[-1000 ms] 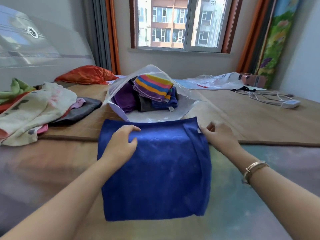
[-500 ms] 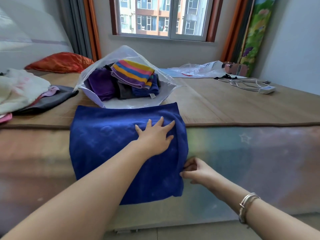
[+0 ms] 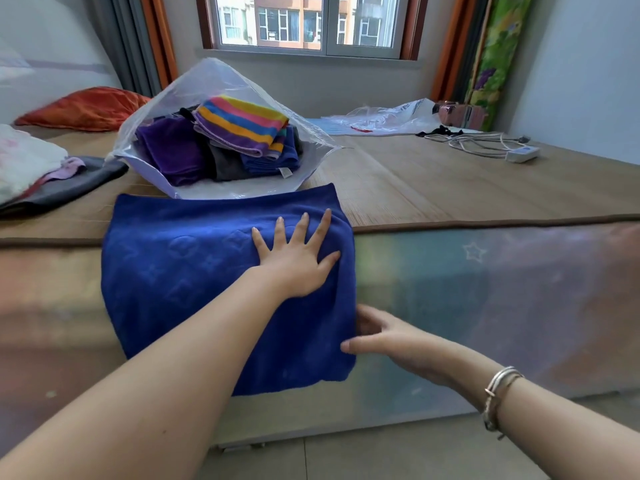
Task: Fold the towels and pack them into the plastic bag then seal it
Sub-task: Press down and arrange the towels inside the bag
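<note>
Both hands working on folded royal-blue terry towel (image 3: 194,278) draped over bed edge. Am pressing left hand (image 3: 298,265) flat, fingers spread, on towel's right half. Am reaching right hand (image 3: 388,337) to lower right edge, fingers loosely extended, touching fabric. Just behind towel, clear plastic bag (image 3: 214,88) lying open, holding folded striped, purple, grey towels.

Towel (image 3: 180,278) lies at the bed's (image 3: 450,188) near edge; bag (image 3: 214,84) directly behind it holds folded towels (image 3: 242,123). Pillow (image 3: 86,107) far left; cable (image 3: 485,147) far right.
</note>
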Demonstrator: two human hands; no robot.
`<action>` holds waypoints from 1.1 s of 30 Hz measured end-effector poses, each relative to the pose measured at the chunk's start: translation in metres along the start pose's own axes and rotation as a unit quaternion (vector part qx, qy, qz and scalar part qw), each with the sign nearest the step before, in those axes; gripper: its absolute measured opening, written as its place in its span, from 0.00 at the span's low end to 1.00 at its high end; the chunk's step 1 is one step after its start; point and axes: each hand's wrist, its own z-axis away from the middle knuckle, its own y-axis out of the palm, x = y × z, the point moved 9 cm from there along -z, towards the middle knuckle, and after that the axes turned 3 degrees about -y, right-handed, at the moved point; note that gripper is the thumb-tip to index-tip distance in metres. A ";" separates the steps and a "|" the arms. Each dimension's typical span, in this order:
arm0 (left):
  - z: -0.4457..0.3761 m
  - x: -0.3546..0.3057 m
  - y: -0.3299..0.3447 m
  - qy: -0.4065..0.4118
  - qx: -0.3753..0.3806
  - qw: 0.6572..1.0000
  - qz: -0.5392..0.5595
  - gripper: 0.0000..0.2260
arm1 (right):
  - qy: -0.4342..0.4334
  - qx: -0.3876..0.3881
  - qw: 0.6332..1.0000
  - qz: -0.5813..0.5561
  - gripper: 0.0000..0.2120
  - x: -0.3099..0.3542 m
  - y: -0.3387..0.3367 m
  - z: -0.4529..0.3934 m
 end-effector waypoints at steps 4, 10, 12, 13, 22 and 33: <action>-0.002 -0.001 0.003 0.001 -0.004 1.000 0.008 0.28 | 0.119 0.082 0.953 0.268 0.14 -0.040 0.005 0.006; -0.002 -0.001 0.004 0.013 -0.016 1.000 0.011 0.29 | 0.179 0.022 0.922 0.342 0.14 -0.042 -0.029 0.023; 0.000 -0.003 0.001 0.030 -0.022 0.999 0.019 0.29 | 0.189 0.005 0.929 0.319 0.13 -0.038 -0.035 0.033; 0.003 -0.003 -0.001 0.044 -0.032 0.998 0.027 0.29 | 0.189 -0.009 0.933 0.305 0.12 -0.034 -0.037 0.037; 0.102 0.007 0.013 0.209 -0.074 0.974 0.035 0.31 | 0.013 -0.074 0.979 0.191 0.12 0.007 -0.024 0.045; 0.154 0.009 0.079 0.131 0.002 0.991 -0.025 0.46 | 0.026 -0.028 0.981 0.192 0.07 0.024 0.013 0.056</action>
